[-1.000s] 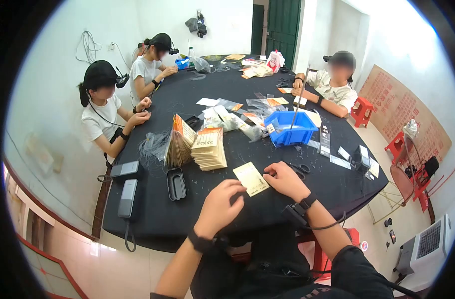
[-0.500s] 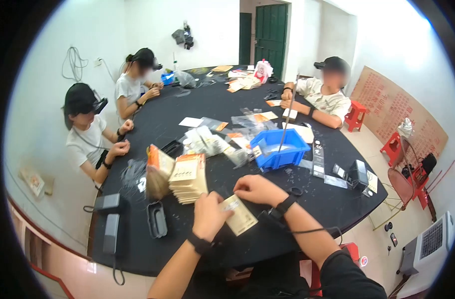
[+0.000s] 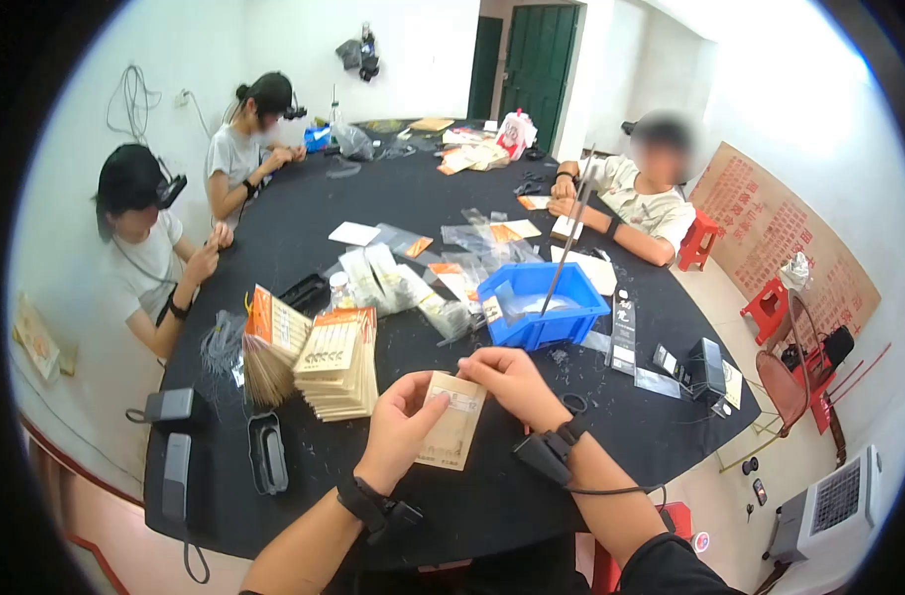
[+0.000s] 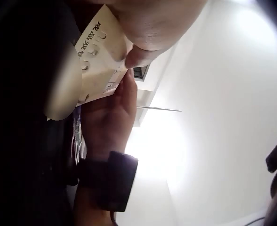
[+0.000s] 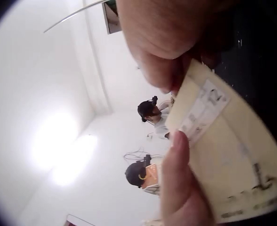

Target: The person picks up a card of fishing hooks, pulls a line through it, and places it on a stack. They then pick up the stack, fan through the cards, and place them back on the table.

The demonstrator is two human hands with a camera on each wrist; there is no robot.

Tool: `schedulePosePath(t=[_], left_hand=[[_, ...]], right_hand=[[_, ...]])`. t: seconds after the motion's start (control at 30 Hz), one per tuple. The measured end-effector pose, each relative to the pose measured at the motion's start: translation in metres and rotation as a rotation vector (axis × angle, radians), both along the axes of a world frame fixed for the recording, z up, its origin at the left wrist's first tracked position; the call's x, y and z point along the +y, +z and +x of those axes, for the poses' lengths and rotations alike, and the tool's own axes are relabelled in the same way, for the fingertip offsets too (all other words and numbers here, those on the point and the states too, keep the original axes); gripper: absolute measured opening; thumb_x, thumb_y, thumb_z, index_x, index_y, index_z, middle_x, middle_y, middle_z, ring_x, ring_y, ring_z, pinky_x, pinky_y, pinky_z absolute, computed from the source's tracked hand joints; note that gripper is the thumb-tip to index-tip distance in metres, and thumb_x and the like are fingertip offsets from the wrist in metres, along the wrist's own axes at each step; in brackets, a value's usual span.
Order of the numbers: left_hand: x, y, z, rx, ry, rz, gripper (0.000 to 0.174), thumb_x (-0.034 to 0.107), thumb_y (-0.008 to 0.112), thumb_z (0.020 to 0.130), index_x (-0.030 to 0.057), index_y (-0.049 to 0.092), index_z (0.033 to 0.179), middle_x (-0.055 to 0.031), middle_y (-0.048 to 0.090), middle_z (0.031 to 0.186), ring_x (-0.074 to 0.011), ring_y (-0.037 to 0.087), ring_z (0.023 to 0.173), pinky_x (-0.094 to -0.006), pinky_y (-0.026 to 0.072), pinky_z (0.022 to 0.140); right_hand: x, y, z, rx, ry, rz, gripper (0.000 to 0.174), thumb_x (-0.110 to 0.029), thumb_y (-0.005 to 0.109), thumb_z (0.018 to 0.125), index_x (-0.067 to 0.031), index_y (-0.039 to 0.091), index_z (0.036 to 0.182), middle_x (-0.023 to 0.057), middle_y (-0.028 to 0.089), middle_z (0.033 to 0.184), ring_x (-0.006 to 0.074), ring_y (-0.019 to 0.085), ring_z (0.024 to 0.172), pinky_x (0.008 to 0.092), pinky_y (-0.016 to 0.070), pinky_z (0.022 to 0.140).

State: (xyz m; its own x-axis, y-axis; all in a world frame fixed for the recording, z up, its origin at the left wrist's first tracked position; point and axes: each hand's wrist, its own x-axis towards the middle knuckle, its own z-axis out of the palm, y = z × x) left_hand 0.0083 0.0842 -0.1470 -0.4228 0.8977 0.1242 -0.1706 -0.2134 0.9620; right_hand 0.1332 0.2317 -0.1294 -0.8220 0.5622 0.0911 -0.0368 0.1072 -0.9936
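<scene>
My left hand (image 3: 403,421) holds a cream printed card (image 3: 451,441) upright by its left side, thumb across the front and fingers behind. Near the top of the card runs a white label (image 5: 206,110) with a "12" on it. Dark characters and hook-like pictures are printed on the card (image 4: 98,70) in the left wrist view. At the top right corner, my right hand (image 3: 517,385) pinches the card between thumb and fingers. Its fingertips are partly hidden in the right wrist view.
A stack of similar cards (image 3: 336,367) and a fanned bundle (image 3: 274,342) stand to the left. Ahead is a blue bin (image 3: 547,309) with a thin rod. Clear plastic bags (image 3: 383,283), a black case (image 3: 267,454) and scissors (image 3: 573,403) lie around. Other people sit around the table.
The card lay on the table with my left hand loose beside it. Now it is lifted and held in both hands, its label showing. The head view has shifted right.
</scene>
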Motion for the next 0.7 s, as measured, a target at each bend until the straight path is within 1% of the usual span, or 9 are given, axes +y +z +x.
schedulePosePath(t=[0.03, 0.1, 0.13, 0.23, 0.3, 0.37, 0.5, 0.63, 0.7], left_hand=[[-0.002, -0.005, 0.001, -0.016, -0.019, -0.003, 0.028, 0.009, 0.065, 0.094, -0.0012, 0.059, 0.12, -0.0058, 0.068, 0.107, -0.0102, 0.064, 0.095, -0.025, 0.0516, 0.084], [-0.005, -0.011, 0.004, -0.056, -0.055, -0.016, 0.026, 0.011, 0.064, 0.096, -0.0013, 0.061, 0.119, -0.0053, 0.068, 0.107, -0.0093, 0.064, 0.094, -0.0241, 0.0509, 0.083], [-0.007, -0.011, 0.003, -0.076, -0.072, -0.026, 0.025, 0.012, 0.063, 0.097, -0.0013, 0.061, 0.119, -0.0053, 0.068, 0.107, -0.0089, 0.064, 0.093, -0.0239, 0.0507, 0.083], [-0.01, -0.011, 0.0, -0.112, -0.083, -0.032, 0.024, 0.013, 0.063, 0.098, -0.0015, 0.063, 0.117, -0.0054, 0.069, 0.106, -0.0083, 0.064, 0.093, -0.0239, 0.0505, 0.083], [-0.011, -0.012, -0.001, -0.18, -0.075, -0.001, 0.024, 0.013, 0.062, 0.098, -0.001, 0.063, 0.117, -0.0056, 0.069, 0.107, -0.0087, 0.064, 0.094, -0.024, 0.0506, 0.084], [-0.012, -0.009, -0.002, -0.199, -0.067, -0.003, 0.024, 0.013, 0.062, 0.098, -0.0007, 0.063, 0.118, -0.0055, 0.07, 0.107, -0.0087, 0.064, 0.095, -0.0242, 0.0504, 0.085], [-0.009, -0.013, -0.004, -0.206, -0.041, 0.047, 0.024, 0.016, 0.062, 0.099, -0.0007, 0.063, 0.116, -0.0058, 0.07, 0.106, -0.008, 0.063, 0.095, -0.0238, 0.0504, 0.084], [-0.01, -0.012, -0.004, -0.217, -0.028, 0.07, 0.022, 0.017, 0.061, 0.1, 0.001, 0.063, 0.114, -0.0029, 0.069, 0.104, -0.0065, 0.061, 0.094, -0.0228, 0.0488, 0.084], [-0.01, -0.015, -0.005, -0.192, -0.037, 0.076, 0.021, 0.018, 0.061, 0.1, 0.0021, 0.063, 0.113, -0.0013, 0.068, 0.102, -0.0057, 0.06, 0.092, -0.0222, 0.048, 0.083]], right_hand=[[-0.002, 0.0, -0.001, 0.004, -0.041, -0.013, 0.027, -0.025, 0.063, 0.097, 0.0004, 0.072, 0.09, -0.0016, 0.064, 0.074, 0.0047, 0.055, 0.068, 0.0208, 0.0446, 0.066], [-0.006, 0.005, 0.0, -0.055, -0.067, -0.098, 0.028, -0.026, 0.064, 0.097, 0.0007, 0.073, 0.093, -0.0017, 0.063, 0.074, 0.0046, 0.055, 0.071, 0.0214, 0.0437, 0.065], [-0.01, 0.005, -0.001, -0.021, -0.064, -0.151, 0.03, -0.027, 0.064, 0.097, 0.0021, 0.073, 0.095, -0.0018, 0.063, 0.076, 0.0049, 0.054, 0.072, 0.0213, 0.0438, 0.065], [-0.012, 0.006, 0.0, -0.006, -0.011, -0.282, 0.032, -0.031, 0.064, 0.098, -0.0001, 0.073, 0.1, -0.0027, 0.063, 0.076, 0.0046, 0.057, 0.071, 0.0201, 0.045, 0.066], [-0.013, 0.006, 0.001, -0.037, -0.036, -0.37, 0.033, -0.033, 0.062, 0.099, -0.0016, 0.073, 0.102, -0.0027, 0.065, 0.077, 0.0055, 0.06, 0.072, 0.02, 0.0465, 0.066], [-0.013, 0.003, -0.001, -0.076, -0.067, -0.389, 0.035, -0.035, 0.06, 0.1, -0.0025, 0.072, 0.103, -0.0022, 0.066, 0.078, 0.0063, 0.061, 0.072, 0.0222, 0.0479, 0.067], [-0.01, -0.006, -0.002, -0.071, -0.017, -0.322, 0.033, -0.036, 0.061, 0.099, -0.0054, 0.071, 0.092, -0.003, 0.066, 0.078, 0.0049, 0.058, 0.069, 0.0229, 0.0454, 0.064], [-0.018, -0.002, -0.006, -0.083, -0.033, -0.274, 0.031, -0.034, 0.064, 0.098, -0.0084, 0.067, 0.08, -0.0051, 0.063, 0.074, 0.0033, 0.052, 0.066, 0.0214, 0.0416, 0.061], [-0.015, -0.007, -0.004, -0.088, 0.025, -0.204, 0.03, -0.031, 0.066, 0.097, -0.0088, 0.065, 0.077, -0.0061, 0.061, 0.073, 0.0026, 0.05, 0.066, 0.0205, 0.0395, 0.061]])
